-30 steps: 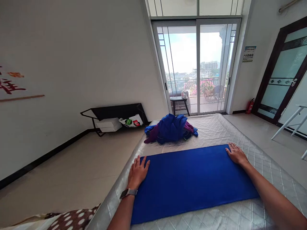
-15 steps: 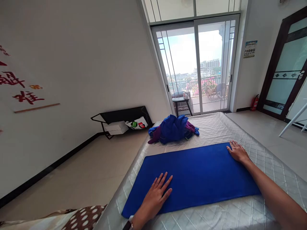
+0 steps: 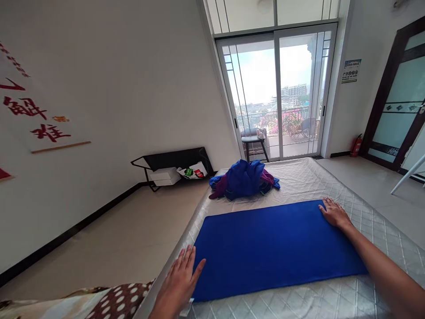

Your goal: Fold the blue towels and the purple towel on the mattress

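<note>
A flat blue cloth (image 3: 272,248) lies spread out on the quilted white mattress (image 3: 332,297). At its left edge is my left hand (image 3: 181,277), open, with the fingers stretched forward and the thumb apart over the cloth. A small white tag (image 3: 186,308) shows beside that wrist. My right hand (image 3: 336,213) lies open and flat at the far right corner of the cloth. Beyond the cloth sits a crumpled heap of blue and purple fabric (image 3: 244,179).
On the floor to the left stands a black rack (image 3: 174,159) with a white box (image 3: 165,176) on it. A brown polka-dot cloth (image 3: 119,301) is at the lower left. Behind the mattress are a stool (image 3: 253,139) and sliding glass doors (image 3: 278,93); a fire extinguisher (image 3: 356,146) stands right.
My left hand has moved left from the middle of the blue cloth's near part to its left edge. My right hand stays at the far right corner. The view has shifted slightly.
</note>
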Demonstrator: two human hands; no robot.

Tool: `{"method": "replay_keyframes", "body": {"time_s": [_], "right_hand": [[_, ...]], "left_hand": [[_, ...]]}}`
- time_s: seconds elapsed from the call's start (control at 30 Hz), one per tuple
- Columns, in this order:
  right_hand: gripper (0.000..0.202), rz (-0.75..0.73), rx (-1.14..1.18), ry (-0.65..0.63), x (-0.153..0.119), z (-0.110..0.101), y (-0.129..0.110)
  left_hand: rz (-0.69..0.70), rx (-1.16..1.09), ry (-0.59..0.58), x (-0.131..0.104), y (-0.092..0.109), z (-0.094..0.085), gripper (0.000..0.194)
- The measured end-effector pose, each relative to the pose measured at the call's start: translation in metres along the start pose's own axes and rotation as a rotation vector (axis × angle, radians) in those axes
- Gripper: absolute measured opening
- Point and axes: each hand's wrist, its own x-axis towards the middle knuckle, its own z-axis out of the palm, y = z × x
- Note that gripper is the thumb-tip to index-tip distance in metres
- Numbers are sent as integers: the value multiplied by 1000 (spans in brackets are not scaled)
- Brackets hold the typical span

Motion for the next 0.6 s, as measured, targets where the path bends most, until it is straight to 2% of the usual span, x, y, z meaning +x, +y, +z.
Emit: {"method": "replay_keyframes", "body": {"time_s": [0.17, 0.27, 0.33, 0.4, 0.5, 0.6], "right_hand": [[69, 26, -9, -9, 1, 0, -1], [69, 20, -23, -10, 2, 2, 0], [69, 10, -26, -5, 2, 2, 1], [70, 10, -33, -7, 2, 3, 2], [70, 18, -48, -22, 4, 5, 3], [70, 1, -60, -15, 6, 8, 4]], "left_hand": [[-13, -106, -98, 115, 40, -20, 57], [-98, -154, -189, 157, 46, -20, 60], [-188, -167, -243, 166, 37, -14, 62], [-247, -168, -270, 165, 23, -3, 64], [-260, -152, -268, 158, 6, 12, 65], [-247, -136, -219, 154, 1, 22, 64]]}}
